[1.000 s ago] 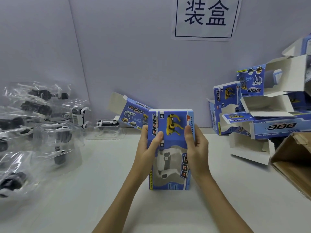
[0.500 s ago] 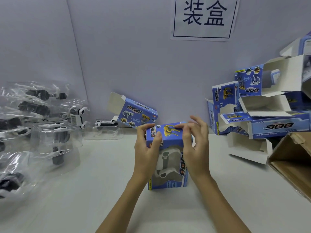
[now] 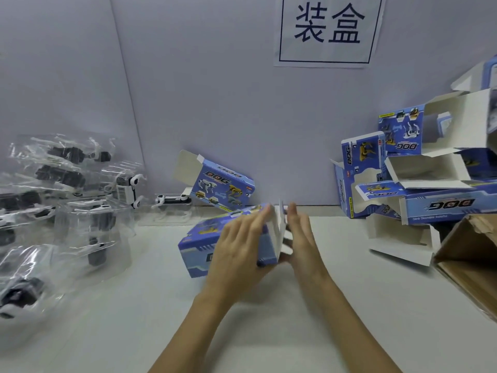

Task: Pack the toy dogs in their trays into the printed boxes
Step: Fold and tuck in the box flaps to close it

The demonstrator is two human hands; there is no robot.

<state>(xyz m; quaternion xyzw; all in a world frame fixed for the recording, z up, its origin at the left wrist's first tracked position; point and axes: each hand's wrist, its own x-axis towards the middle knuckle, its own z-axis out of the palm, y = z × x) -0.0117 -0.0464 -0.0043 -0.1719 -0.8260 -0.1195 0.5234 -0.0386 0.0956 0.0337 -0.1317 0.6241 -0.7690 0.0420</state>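
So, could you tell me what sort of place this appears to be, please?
Probably a hand-packing station at a toy packaging workplace. A wall sign reads "装盒" (box packing), open printed boxes are piled at right, and toy dogs in clear trays are heaped at left on the white table.

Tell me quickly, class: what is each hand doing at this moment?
Left hand: holds the blue printed cardboard box, now lying on its side.
Right hand: open, fingers straight, at the box's white end flap.
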